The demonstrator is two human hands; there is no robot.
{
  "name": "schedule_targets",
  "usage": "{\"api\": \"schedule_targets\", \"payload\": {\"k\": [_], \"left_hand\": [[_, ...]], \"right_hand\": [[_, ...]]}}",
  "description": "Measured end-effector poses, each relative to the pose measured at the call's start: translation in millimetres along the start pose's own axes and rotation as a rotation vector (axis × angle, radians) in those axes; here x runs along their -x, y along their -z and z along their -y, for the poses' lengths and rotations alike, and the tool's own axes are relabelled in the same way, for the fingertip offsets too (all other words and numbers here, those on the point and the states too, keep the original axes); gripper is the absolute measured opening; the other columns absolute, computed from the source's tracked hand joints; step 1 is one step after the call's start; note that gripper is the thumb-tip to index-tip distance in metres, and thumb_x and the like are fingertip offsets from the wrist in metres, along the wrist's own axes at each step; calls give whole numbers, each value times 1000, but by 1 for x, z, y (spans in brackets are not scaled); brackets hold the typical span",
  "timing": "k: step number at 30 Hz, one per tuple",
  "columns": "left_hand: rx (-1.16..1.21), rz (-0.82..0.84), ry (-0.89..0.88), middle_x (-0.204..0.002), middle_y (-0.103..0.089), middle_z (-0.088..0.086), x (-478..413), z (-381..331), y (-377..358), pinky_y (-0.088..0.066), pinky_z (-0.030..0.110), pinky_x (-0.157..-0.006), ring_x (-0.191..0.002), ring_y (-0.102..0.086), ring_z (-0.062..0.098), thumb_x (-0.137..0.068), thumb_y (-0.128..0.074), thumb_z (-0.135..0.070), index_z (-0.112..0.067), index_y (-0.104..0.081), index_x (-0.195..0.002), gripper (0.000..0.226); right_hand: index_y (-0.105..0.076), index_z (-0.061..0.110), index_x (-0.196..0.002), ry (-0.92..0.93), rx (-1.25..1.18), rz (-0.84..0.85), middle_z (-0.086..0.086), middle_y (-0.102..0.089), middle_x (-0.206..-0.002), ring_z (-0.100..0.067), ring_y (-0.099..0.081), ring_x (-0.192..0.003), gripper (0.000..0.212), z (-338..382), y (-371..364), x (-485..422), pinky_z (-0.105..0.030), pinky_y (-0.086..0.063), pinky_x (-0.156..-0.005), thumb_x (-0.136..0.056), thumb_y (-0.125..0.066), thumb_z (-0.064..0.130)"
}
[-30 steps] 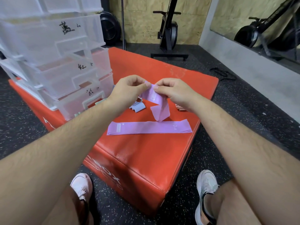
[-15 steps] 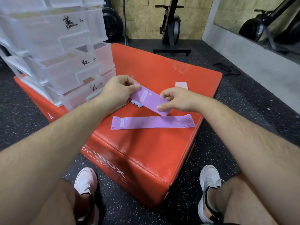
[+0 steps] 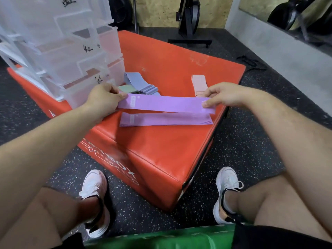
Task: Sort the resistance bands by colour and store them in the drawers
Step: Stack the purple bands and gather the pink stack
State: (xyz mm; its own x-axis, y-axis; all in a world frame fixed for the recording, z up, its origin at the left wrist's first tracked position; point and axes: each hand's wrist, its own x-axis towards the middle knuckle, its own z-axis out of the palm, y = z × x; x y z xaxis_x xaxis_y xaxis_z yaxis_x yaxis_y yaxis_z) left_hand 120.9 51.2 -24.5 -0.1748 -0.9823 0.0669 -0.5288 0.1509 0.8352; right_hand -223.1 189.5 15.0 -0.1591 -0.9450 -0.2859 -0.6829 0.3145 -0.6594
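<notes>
Above the box [image 3: 161, 150], both hands pinch a purple band [image 3: 165, 104] flat.

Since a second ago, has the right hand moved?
Yes. The right hand went rightward toward the right edge of the red box, pulling the held purple band flat.

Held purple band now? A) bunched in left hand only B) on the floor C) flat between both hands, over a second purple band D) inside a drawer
C: left hand and right hand each pinch one end of the purple band, flat over the second purple band on the red box.
</notes>
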Motion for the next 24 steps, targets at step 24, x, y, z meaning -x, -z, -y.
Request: {"api": "schedule_targets", "payload": {"k": [24], "left_hand": [[-496,23,-226,-106,-61,21,16,35,-28,-37,34,-71,-92,-57,39,-91,-60,-13,-10,-51,-102,14]], "right_hand": [[-60,21,-104,-153,13,-301,-5,-74,-67,-13,-70,-57,15,-25,-53,8,-26,-47,-54,-90,-67,17]]}}
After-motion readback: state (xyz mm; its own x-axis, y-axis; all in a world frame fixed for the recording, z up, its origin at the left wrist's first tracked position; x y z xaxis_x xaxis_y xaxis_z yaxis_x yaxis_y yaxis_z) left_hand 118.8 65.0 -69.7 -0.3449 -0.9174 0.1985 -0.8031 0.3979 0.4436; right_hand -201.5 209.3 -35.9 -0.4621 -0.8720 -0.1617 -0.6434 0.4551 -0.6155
